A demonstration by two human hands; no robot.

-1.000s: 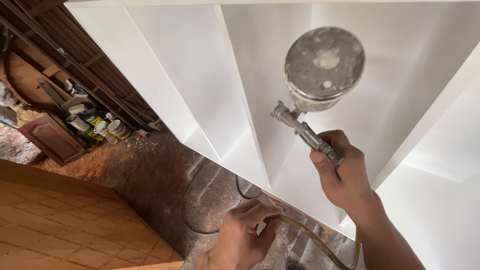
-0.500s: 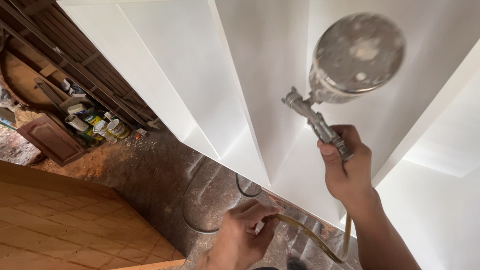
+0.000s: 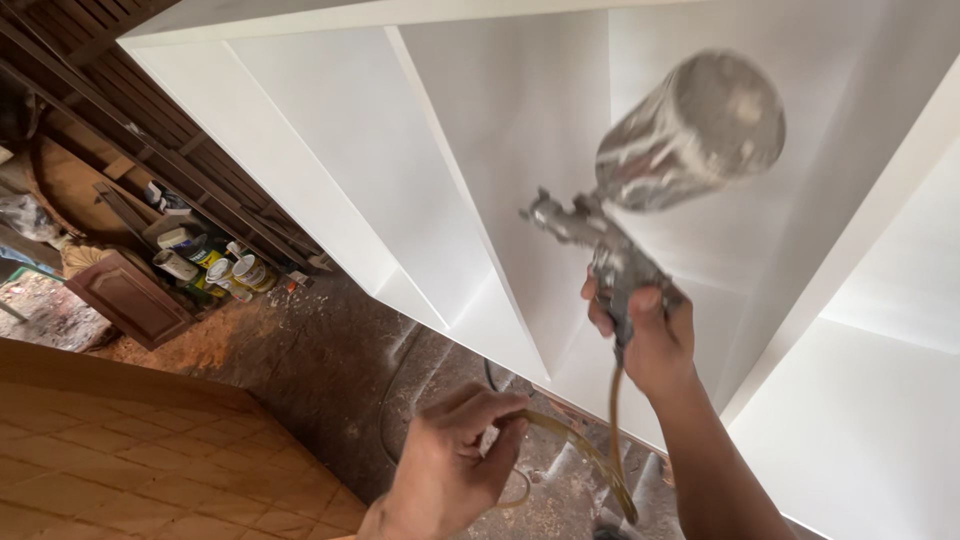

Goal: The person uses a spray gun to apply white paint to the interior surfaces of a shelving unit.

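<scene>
Right hand (image 3: 650,335): fist closed round the handle of the spray gun (image 3: 600,250); forefinger at the front of the grip; raised in front of the white cabinet (image 3: 500,150)
Spray gun: held up at arm's height, nozzle pointing left toward a cabinet divider; its metal cup (image 3: 695,130) stands above and right of the nozzle
Change: the gun has climbed and swung right across the last second; the cup, earlier seen end-on, now tilts over and blurs with motion; the stroke appears to be running up the inner panels
Left hand (image 3: 460,465): fingers pinched shut on the hose (image 3: 590,455), low and left of the gun; it has barely shifted
Hose: yellowish; loops from the left hand down and up to the gun's base; kept off the painted faces
Floor (image 3: 300,350): dusty, dark; paint cans (image 3: 215,265) stand well apart at the left, beside a brown door panel (image 3: 125,295)
</scene>
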